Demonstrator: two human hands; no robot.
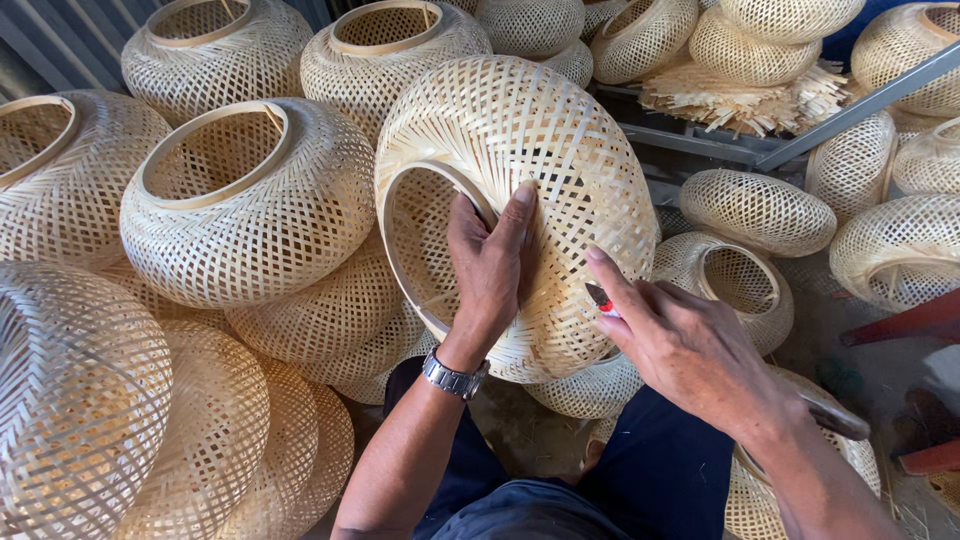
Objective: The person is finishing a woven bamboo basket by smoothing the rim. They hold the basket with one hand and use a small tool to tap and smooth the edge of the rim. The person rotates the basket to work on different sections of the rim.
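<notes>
A round woven bamboo basket (545, 150) is tilted on its side in front of me, its ringed opening facing left. My left hand (490, 265), with a metal watch on the wrist, grips the basket's rim, fingers inside the opening and thumb on the weave. My right hand (680, 345) presses against the basket's lower right side and holds a small red-handled tool (600, 299), its tip at the weave. My dark trousers (640, 480) show below.
Many similar woven bamboo baskets (245, 200) are stacked at left, behind and at right. A bundle of loose bamboo strips (740, 100) lies on a grey metal frame (860, 105) at the back right. Red objects (915, 320) lie on the floor at right.
</notes>
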